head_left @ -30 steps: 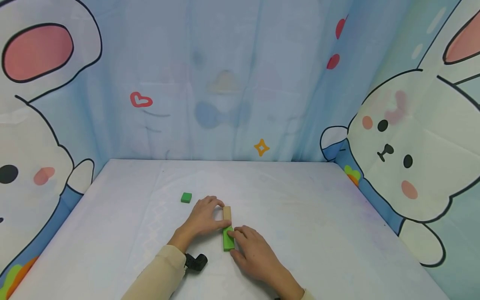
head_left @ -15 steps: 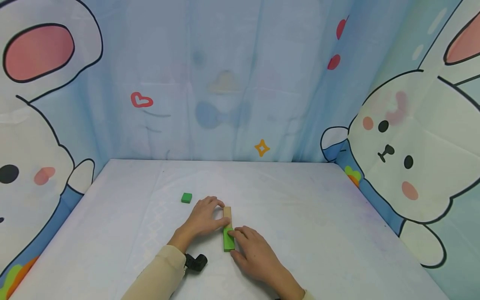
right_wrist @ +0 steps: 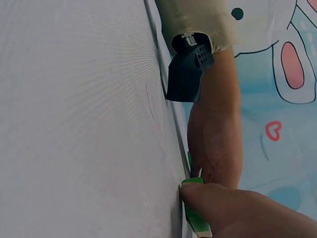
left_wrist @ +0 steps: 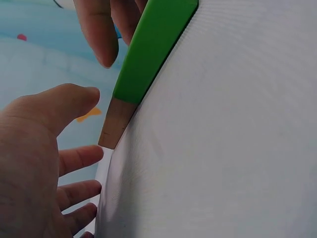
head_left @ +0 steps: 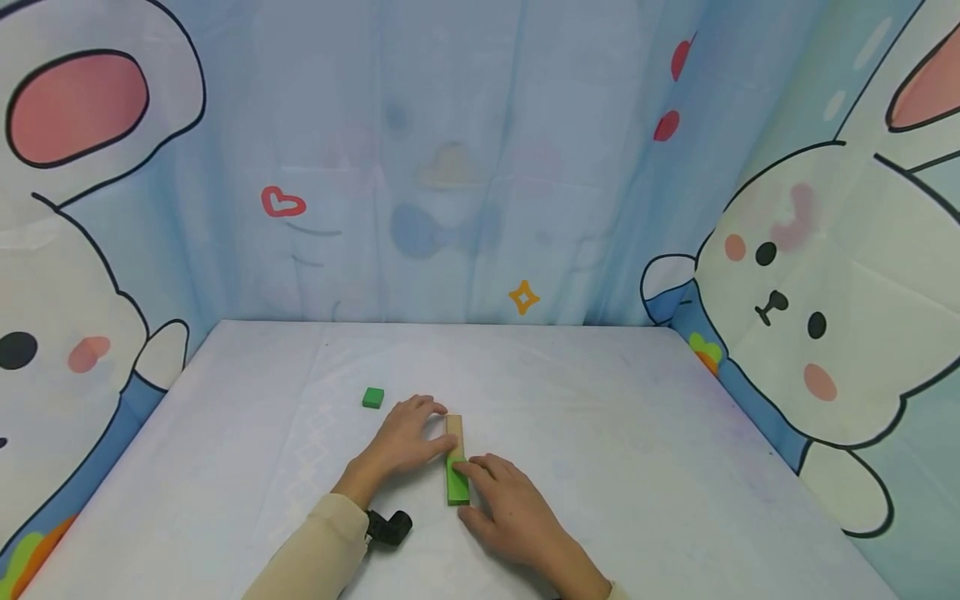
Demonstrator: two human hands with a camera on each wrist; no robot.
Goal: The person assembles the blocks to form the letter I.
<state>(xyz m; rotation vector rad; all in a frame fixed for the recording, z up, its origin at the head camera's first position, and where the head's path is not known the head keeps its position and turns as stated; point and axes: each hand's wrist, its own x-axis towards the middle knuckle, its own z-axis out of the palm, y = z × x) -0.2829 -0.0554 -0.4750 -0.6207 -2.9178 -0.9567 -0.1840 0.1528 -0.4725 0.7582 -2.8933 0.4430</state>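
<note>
In the head view a long green block [head_left: 457,487] and a plain wooden block [head_left: 453,427] lie end to end in one line on the white table. My left hand [head_left: 405,437] is at the wooden block's left side, its thumb tip by the near part and a fingertip at the far end. The left wrist view shows that thumb [left_wrist: 74,101] slightly apart from the wood. My right hand [head_left: 510,508] is beside the green block, forefinger over its top and thumb just below its near end. In the right wrist view the thumb overlaps the green block [right_wrist: 193,213].
A small green block [head_left: 372,397] lies farther back, left of the left hand. A black wrist camera [head_left: 390,527] sits on the left wrist, beside the sleeve [head_left: 315,550]. Behind the table [head_left: 637,433] hangs a blue curtain [head_left: 450,100] printed with rabbits.
The left fingertips have drawn back slightly to the left from the wooden block. The right thumb has slid a little off the green block's near end. The blocks stay in line.
</note>
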